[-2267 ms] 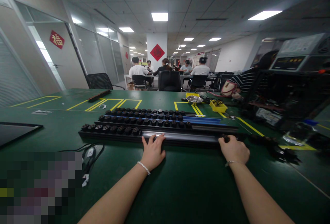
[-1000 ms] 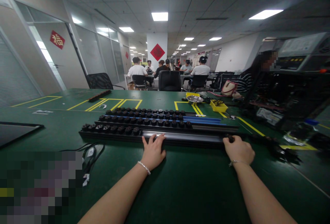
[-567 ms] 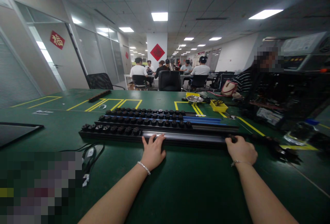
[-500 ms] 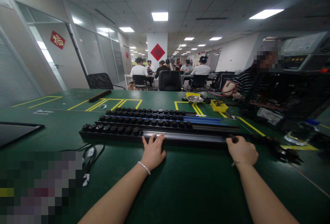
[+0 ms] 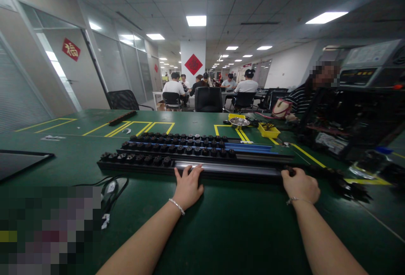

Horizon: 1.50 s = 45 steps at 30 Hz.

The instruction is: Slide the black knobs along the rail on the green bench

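Note:
My left hand (image 5: 188,186) rests with spread fingers on the near black rail (image 5: 228,168), touching its shiny top just right of a row of black knob-like modules (image 5: 139,158). At the rail's right end, the fingers of my right hand (image 5: 302,185) are closed on a small black piece (image 5: 288,170). The piece looks like one of the modules, but it is dark and partly hidden by the fingers. Behind the near rail lie more rails with similar modules, one of them with a blue strip (image 5: 249,146).
Beyond the rails stand a metal bowl (image 5: 239,122) and a yellow tray (image 5: 268,131) on the green table (image 5: 240,224). Dark equipment (image 5: 351,127) occupies the right side, beside a seated person (image 5: 303,93). A cable (image 5: 117,195) lies at left.
My right hand has shifted slightly to the right with the small black piece between its fingers. My left hand stays in place on the rail.

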Each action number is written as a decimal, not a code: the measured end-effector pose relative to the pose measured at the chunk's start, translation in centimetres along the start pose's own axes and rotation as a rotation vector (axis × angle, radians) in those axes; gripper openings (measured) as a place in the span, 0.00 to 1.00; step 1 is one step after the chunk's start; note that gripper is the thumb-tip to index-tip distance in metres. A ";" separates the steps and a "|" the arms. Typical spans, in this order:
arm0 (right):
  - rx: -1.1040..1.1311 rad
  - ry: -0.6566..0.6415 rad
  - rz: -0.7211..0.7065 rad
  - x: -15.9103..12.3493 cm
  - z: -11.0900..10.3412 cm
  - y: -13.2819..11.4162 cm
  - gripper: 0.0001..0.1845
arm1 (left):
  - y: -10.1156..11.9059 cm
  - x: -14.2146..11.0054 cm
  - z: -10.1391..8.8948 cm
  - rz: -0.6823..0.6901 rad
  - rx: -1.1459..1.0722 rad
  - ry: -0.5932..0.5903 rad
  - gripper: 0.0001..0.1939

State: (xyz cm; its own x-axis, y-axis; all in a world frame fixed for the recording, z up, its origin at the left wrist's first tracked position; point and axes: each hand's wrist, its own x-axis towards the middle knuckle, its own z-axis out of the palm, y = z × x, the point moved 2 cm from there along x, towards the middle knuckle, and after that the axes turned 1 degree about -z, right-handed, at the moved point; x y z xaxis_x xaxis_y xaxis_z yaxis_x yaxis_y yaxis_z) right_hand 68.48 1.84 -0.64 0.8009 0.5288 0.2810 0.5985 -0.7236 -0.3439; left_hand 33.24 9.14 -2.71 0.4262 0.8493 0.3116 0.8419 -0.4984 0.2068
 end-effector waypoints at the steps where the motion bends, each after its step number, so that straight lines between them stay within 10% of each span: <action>1: 0.004 -0.003 0.003 0.0 0.0 0.0 0.30 | 0.0 0.0 0.0 -0.003 0.002 -0.004 0.29; 45: 0.188 0.003 0.170 1.6 0.2 2.2 0.29 | -0.2 0.0 0.3 -0.001 -0.007 0.020 0.28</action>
State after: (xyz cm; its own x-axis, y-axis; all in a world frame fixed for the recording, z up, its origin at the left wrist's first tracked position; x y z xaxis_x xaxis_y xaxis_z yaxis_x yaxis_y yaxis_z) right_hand 71.13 1.18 -1.12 0.8905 0.4052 0.2071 0.4488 -0.7066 -0.5471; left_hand 33.19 9.25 -3.00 0.4186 0.8463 0.3296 0.8401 -0.4987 0.2134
